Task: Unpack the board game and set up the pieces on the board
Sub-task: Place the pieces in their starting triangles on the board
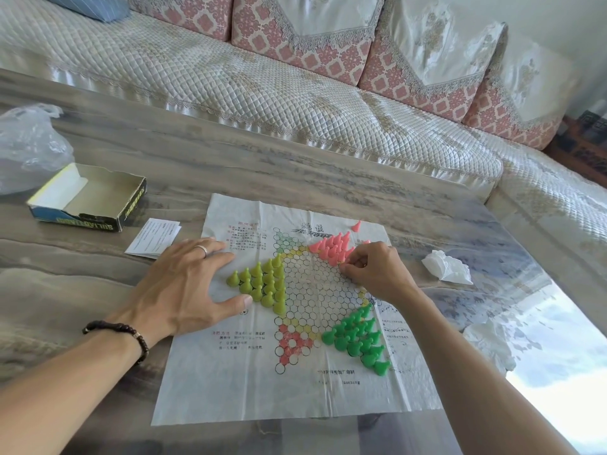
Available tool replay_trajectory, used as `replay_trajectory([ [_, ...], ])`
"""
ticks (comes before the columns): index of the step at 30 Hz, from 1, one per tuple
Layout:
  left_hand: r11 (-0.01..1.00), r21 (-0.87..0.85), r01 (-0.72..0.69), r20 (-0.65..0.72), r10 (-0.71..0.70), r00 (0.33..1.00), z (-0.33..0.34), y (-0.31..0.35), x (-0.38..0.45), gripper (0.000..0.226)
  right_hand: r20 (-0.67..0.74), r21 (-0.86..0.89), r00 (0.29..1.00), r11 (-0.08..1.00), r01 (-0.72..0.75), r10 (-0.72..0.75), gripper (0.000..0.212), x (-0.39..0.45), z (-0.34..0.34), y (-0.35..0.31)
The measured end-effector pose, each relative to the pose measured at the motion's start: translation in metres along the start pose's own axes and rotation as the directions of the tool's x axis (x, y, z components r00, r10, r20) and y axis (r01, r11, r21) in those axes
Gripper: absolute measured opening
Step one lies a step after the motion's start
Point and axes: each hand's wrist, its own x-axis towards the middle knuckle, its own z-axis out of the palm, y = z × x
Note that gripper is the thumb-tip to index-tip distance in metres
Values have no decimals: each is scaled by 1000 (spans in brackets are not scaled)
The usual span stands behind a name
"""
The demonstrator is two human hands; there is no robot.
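Right hand (372, 269) curled, fingertips pinching at near edge of pink pieces (333, 247) on paper board (230, 382), stray pink piece (356, 225) beyond; left hand (187, 284) flat, splayed, pressing board's left side.

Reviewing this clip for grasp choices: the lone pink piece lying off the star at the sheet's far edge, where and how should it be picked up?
Pinch the lone pink piece round its narrow upper taper, coming from above with the right hand. It is cone-shaped, apparently tilted, and stands apart from the pink cluster, so nothing crowds the fingers.
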Motion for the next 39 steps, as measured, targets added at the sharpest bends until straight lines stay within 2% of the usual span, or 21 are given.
replay_trajectory([
  [9, 1000, 3, 3, 14, -3, 1000, 1, -1, 0, 88, 29, -26, 1000, 1000, -8, 9, 4, 0, -12, 7],
  [15, 1000, 7, -4, 13, 4, 1000, 1, -1, 0, 89, -147, -57, 974, 981, -185, 175, 35, 11, -11, 28],
  [19, 1000, 0, -4, 10, 4, 1000, 2, -2, 0, 90, -155, -46, 963, 972, -230, 221, 60, 25, -6, 34],
  [20, 1000, -3, -5, 5, 5, 1000, 2, -1, 0, 89, -148, -69, 967, 973, -218, 206, 57, 29, -5, 36],
  [24, 1000, -6, -4, 6, 4, 1000, 1, -2, 1, 87, -170, -126, 973, 976, -176, 154, 21, 39, -2, 34],
  [28, 1000, -8, -5, 8, 5, 1000, 1, -2, 1, 87, -175, -160, 971, 968, -194, 165, 20, 37, -1, 32],
  [33, 1000, -5, -2, 10, 2, 1000, 2, -3, 1, 86, -213, -160, 971, 976, -146, 110, 29, 27, -12, 27],
  [39, 1000, -17, 1, 15, 0, 1000, 2, -3, 1, 88, -97, -132, 992, 987, -94, 82, 16, 13, -22, 22],
])
